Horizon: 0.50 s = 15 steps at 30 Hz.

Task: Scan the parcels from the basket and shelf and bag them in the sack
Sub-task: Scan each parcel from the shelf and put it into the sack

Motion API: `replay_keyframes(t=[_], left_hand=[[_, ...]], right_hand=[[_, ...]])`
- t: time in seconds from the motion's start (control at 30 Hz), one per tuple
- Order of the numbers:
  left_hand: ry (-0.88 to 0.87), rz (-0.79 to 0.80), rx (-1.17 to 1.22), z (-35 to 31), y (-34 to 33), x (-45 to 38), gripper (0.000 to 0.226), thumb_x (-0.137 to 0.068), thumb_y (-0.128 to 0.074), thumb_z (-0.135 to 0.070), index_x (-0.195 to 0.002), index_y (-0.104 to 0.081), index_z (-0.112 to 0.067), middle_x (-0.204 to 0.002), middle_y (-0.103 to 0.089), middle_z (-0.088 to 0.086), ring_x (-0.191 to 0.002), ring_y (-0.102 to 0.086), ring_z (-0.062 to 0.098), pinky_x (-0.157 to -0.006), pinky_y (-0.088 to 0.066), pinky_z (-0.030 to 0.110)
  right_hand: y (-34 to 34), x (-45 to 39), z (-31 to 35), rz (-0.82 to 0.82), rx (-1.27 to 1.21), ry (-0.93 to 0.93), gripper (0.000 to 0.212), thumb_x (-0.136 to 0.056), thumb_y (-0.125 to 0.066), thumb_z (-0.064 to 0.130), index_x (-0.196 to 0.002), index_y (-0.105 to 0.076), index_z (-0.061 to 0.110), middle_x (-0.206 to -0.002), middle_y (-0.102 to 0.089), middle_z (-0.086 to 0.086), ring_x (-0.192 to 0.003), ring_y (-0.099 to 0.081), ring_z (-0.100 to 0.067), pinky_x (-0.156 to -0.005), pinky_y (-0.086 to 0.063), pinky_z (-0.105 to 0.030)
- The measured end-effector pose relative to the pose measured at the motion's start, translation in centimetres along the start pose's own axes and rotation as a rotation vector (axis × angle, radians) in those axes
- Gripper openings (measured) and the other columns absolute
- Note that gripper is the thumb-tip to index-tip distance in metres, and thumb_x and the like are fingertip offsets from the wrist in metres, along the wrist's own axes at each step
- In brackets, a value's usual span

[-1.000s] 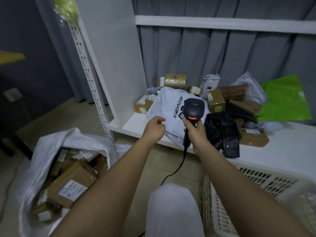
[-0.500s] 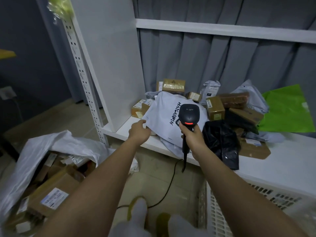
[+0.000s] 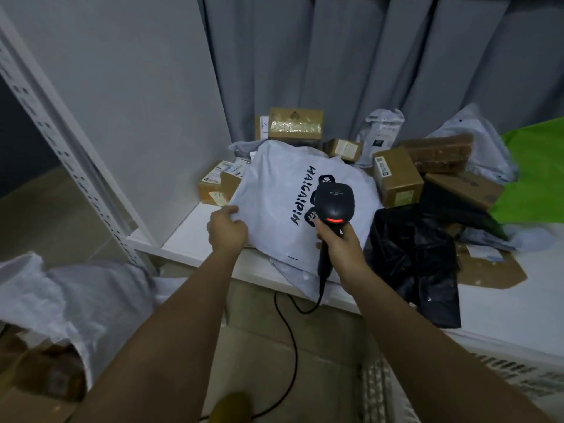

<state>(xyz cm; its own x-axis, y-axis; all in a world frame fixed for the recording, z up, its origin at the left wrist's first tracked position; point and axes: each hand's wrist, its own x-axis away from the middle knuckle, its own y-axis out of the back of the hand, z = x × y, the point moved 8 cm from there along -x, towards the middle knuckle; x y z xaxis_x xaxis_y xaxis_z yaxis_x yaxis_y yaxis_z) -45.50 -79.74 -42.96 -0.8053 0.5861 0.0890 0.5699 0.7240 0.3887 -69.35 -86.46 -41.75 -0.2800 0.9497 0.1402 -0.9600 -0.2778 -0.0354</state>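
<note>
- Shelf (image 3: 195, 239): white board carrying a heap of parcels against a grey curtain (image 3: 335, 56).
- Sack (image 3: 76, 300): white, at lower left on the floor, its mouth open with brown boxes blurred inside.
- Basket (image 3: 457, 383): white slotted wall at lower right, below the shelf edge.
- Mailer (image 3: 274, 190): pale grey bag on top of the heap, printed "HAIGAIPIN" in black beside black paw-like marks.
- Black bag (image 3: 412, 254): crumpled, just right of the mailer, hanging over the shelf edge.
- Green bag (image 3: 531, 178): at far right.
- Brown boxes (image 3: 396, 175): white labels, print too small to read.
- Scanner (image 3: 334, 203): black, red light lit, cord trailing down; right hand (image 3: 341, 251) clamped round its handle, head over the mailer.
- Left hand (image 3: 227, 228): fingers curled, pinching the mailer's left edge.
</note>
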Motion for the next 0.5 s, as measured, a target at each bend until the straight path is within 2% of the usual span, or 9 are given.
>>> replay_keyframes(t=[0.1, 0.17, 0.27, 0.33, 0.4, 0.5], left_hand=[[-0.072, 0.011, 0.109, -2.2, -0.2, 0.9, 0.032, -0.089, -0.047, 0.002, -0.115, -0.064, -0.003, -0.121, -0.062, 0.016, -0.110, -0.059, 0.032, -0.094, -0.049, 0.034], [-0.090, 0.043, 0.180, -4.2, 0.1, 1.7, 0.028, -0.089, -0.052, -0.003, -0.112, -0.066, -0.007, -0.111, -0.065, 0.011, -0.100, -0.063, 0.027, -0.087, -0.054, 0.030], [-0.115, 0.108, 0.272, -7.8, 1.1, 3.4, 0.025, -0.091, -0.055, -0.005, -0.115, -0.064, -0.009, -0.091, -0.063, -0.002, -0.075, -0.065, 0.009, -0.059, -0.051, 0.011], [-0.115, 0.165, 0.339, -10.0, 1.8, 5.2, 0.025, -0.094, -0.052, -0.002, -0.116, -0.061, -0.009, -0.081, -0.057, -0.008, -0.054, -0.062, -0.003, -0.048, -0.046, 0.006], [-0.113, 0.213, 0.413, -11.9, 2.7, 6.8, 0.028, -0.095, -0.050, 0.001, -0.120, -0.060, -0.008, -0.087, -0.056, -0.007, -0.053, -0.062, -0.006, -0.053, -0.050, 0.008], [-0.138, 0.257, 0.470, -14.7, 4.7, 9.6, 0.033, -0.094, -0.051, 0.002, -0.123, -0.061, -0.008, -0.110, -0.059, 0.001, -0.074, -0.066, 0.005, -0.068, -0.056, 0.016]], right_hand=[[1.5, 0.3, 0.2, -0.066, 0.005, 0.011, 0.038, -0.094, -0.062, 0.027, -0.129, -0.051, 0.019, -0.111, -0.059, 0.001, -0.094, -0.059, -0.017, -0.076, -0.049, -0.023], [2.2, 0.8, 0.9, -0.089, 0.018, 0.029, 0.033, -0.094, -0.062, 0.026, -0.125, -0.052, 0.017, -0.104, -0.058, 0.000, -0.089, -0.057, -0.017, -0.069, -0.047, -0.023], [2.4, 2.2, 2.7, -0.105, 0.055, 0.073, 0.030, -0.089, -0.069, 0.021, -0.115, -0.056, 0.014, -0.092, -0.059, -0.001, -0.077, -0.056, -0.015, -0.063, -0.045, -0.025], [1.8, 3.4, 4.2, -0.102, 0.094, 0.118, 0.033, -0.081, -0.077, 0.015, -0.106, -0.056, 0.011, -0.084, -0.059, -0.002, -0.073, -0.057, -0.015, -0.067, -0.047, -0.030], [0.6, 4.8, 5.7, -0.091, 0.090, 0.140, 0.040, -0.075, -0.082, 0.010, -0.106, -0.056, 0.013, -0.087, -0.061, 0.000, -0.077, -0.059, -0.015, -0.070, -0.049, -0.030], [-1.8, 7.0, 8.7, -0.050, 0.122, 0.232, 0.052, -0.073, -0.083, 0.008, -0.113, -0.052, 0.020, -0.097, -0.061, 0.008, -0.090, -0.058, -0.004, -0.078, -0.049, -0.019]])
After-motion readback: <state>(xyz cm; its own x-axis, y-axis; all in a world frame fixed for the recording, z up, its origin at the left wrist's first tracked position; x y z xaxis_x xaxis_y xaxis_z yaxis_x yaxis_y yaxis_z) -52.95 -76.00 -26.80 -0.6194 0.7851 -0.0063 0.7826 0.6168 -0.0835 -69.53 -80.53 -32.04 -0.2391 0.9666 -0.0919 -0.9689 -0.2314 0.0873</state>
